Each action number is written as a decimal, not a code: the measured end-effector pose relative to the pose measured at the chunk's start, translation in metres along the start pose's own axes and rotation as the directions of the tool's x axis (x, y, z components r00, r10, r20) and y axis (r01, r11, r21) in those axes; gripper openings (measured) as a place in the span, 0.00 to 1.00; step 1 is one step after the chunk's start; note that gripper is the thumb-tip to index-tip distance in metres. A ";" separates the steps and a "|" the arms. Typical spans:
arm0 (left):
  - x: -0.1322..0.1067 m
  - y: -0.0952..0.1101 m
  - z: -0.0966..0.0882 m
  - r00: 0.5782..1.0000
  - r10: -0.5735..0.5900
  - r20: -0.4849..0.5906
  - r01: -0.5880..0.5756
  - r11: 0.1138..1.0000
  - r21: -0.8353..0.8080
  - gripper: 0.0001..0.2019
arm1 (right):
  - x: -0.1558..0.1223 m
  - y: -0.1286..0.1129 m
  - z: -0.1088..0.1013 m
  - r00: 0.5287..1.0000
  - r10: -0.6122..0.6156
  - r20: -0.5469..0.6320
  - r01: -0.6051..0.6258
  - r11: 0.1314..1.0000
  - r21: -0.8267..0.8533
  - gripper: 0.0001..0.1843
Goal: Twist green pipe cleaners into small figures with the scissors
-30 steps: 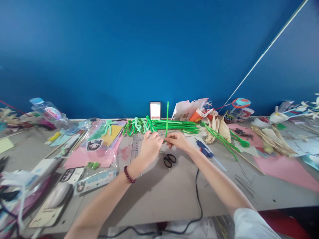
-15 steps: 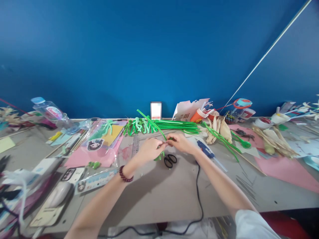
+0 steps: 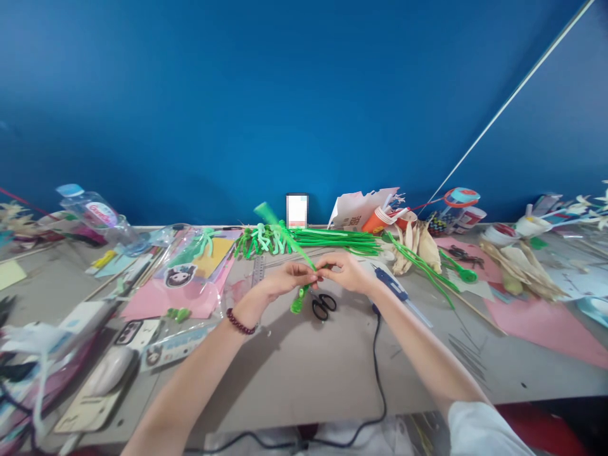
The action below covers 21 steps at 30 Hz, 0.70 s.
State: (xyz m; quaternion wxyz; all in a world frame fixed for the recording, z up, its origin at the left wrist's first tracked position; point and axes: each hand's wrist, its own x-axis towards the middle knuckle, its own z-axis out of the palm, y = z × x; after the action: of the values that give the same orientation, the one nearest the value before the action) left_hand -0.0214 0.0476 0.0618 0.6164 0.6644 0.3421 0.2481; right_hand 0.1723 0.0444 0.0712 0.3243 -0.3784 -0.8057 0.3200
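A green pipe cleaner (image 3: 300,250) runs slantwise between my two hands, its far end blurred. Below the fingers hangs its curled lower end (image 3: 297,301). My left hand (image 3: 287,278) is closed in a pinch around the stem, thumb and forefinger together. From the other side, my right hand (image 3: 342,272) pinches it too, the fingertips of both hands nearly touching. Black-handled scissors (image 3: 323,307) lie on the table just beneath my hands. Behind them are a bundle of straight green pipe cleaners (image 3: 339,239) and a row of bent green ones (image 3: 261,239).
A blue glue gun (image 3: 392,284) lies right of my hands, its black cord (image 3: 379,367) trailing to the front edge. Dried husks (image 3: 420,247) and orange cups (image 3: 377,220) stand behind. Pink paper (image 3: 147,301), a plastic bottle (image 3: 97,212) and a white mouse (image 3: 111,370) are leftward.
The pipe cleaner's upper end has swung and is now blurred. Its curled lower end shows more below my left hand, whose fingers have shifted slightly; my right hand stays nearly in place.
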 end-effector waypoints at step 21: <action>-0.005 -0.001 0.034 0.846 0.533 0.016 -0.003 -0.025 1.000 0.15 | 0.006 0.032 0.017 0.945 0.327 -0.008 -0.300 0.876 0.377 0.15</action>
State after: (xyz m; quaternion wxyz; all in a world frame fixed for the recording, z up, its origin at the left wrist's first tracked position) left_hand 0.0006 0.0219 0.0575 -0.1587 0.8901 0.3863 0.1826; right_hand 0.1694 0.0611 0.0388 0.3624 -0.4469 -0.6467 0.5007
